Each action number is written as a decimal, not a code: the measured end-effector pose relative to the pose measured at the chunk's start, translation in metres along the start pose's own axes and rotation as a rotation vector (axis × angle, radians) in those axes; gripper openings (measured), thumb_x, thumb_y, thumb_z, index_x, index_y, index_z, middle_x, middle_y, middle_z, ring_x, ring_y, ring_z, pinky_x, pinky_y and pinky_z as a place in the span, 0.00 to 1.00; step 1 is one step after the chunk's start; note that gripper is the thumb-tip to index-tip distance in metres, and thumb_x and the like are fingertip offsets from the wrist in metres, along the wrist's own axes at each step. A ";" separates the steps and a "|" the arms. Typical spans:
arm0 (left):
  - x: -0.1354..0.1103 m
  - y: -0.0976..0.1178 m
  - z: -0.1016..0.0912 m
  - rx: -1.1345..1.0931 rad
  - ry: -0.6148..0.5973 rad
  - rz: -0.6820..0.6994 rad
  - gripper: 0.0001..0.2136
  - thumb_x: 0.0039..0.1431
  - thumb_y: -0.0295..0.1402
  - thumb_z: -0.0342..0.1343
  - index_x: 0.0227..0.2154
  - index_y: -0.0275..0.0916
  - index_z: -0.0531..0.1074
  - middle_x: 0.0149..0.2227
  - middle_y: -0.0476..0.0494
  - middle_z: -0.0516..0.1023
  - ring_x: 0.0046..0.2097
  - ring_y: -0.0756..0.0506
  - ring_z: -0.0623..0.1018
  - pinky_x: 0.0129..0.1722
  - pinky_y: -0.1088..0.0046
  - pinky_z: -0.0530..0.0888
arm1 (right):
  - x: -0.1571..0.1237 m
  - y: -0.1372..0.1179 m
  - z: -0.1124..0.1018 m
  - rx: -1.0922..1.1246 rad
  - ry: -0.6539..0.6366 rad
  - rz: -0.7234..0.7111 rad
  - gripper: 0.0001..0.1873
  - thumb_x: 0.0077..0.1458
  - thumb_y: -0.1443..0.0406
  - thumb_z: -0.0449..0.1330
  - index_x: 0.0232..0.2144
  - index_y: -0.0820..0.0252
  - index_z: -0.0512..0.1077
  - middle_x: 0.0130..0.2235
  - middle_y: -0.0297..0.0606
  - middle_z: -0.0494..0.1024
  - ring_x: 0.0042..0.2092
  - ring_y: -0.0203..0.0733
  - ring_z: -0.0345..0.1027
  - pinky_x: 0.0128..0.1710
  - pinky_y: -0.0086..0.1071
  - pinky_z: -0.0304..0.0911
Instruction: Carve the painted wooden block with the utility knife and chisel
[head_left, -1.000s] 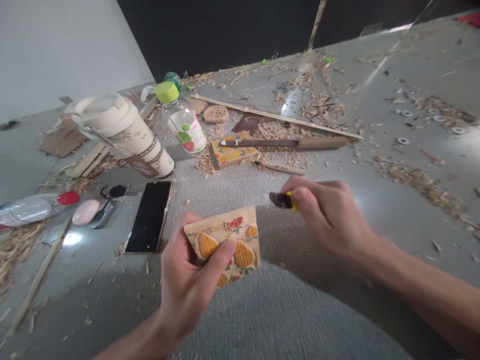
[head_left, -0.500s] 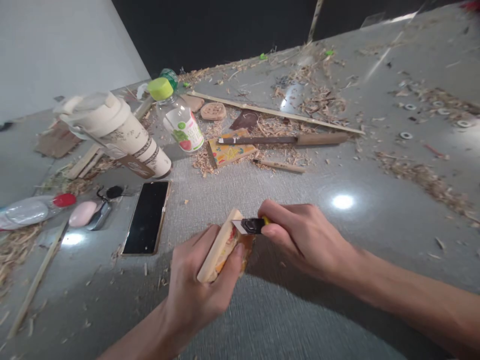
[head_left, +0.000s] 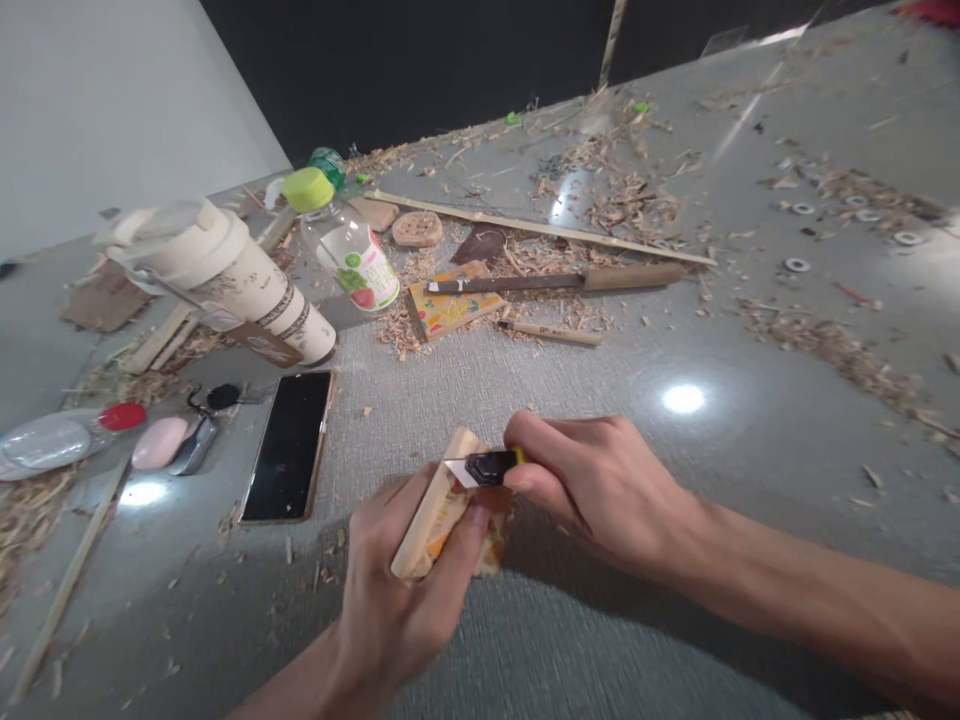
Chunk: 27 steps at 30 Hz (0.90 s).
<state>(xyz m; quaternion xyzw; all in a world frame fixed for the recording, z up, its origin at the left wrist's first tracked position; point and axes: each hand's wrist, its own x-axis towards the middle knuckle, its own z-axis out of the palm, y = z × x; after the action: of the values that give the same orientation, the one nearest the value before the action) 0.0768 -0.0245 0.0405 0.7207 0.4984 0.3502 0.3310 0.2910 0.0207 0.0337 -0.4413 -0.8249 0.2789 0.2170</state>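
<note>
My left hand [head_left: 409,570] grips a small pale wooden block [head_left: 429,515], with the thumb pressed on its patterned, colourful face. A bit of patterned paper or cloth shows below the thumb. In my right hand [head_left: 585,475] is a utility knife [head_left: 491,468], black at the front with a bit of yellow at my fingers. Its blade lies across the upper part of the block, touching or very close to it; which of these I cannot tell. Most of the knife's handle is hidden inside my right fist.
A phone [head_left: 290,447] lies left of my hands, near a pink rounded object [head_left: 160,443]. Behind stand a lidded cup [head_left: 247,275] and a bottle [head_left: 352,255]. A file [head_left: 517,284] rests on a patterned packet [head_left: 450,315]; a thin wooden-handled tool [head_left: 559,332] and shavings surround it.
The blade has slid left and slightly down over the top of the block. My left hand keeps its hold, and the whole view has shifted a little.
</note>
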 end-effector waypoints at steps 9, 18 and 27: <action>-0.007 -0.005 0.005 -0.142 -0.031 -0.078 0.08 0.74 0.32 0.56 0.36 0.42 0.75 0.29 0.50 0.78 0.29 0.49 0.76 0.30 0.70 0.72 | 0.000 0.002 -0.001 0.037 -0.005 0.019 0.37 0.73 0.35 0.33 0.32 0.54 0.63 0.23 0.30 0.67 0.22 0.35 0.57 0.26 0.34 0.41; -0.005 -0.002 0.004 -0.143 -0.006 -0.069 0.08 0.73 0.31 0.56 0.35 0.41 0.75 0.29 0.50 0.79 0.28 0.50 0.75 0.29 0.72 0.72 | 0.000 0.001 -0.001 0.036 -0.038 0.003 0.39 0.74 0.35 0.32 0.32 0.54 0.64 0.23 0.30 0.67 0.22 0.34 0.55 0.26 0.35 0.41; -0.020 0.006 0.010 -0.212 0.065 -0.150 0.09 0.71 0.34 0.58 0.32 0.44 0.76 0.26 0.48 0.77 0.26 0.46 0.77 0.26 0.69 0.79 | 0.002 0.000 -0.004 -0.117 0.085 -0.101 0.38 0.76 0.39 0.31 0.30 0.54 0.64 0.23 0.32 0.69 0.24 0.36 0.58 0.26 0.35 0.44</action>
<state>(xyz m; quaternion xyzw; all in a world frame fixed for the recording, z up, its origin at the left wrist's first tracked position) 0.0829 -0.0461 0.0371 0.6308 0.5214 0.3983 0.4142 0.2923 0.0230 0.0368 -0.4226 -0.8510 0.2001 0.2393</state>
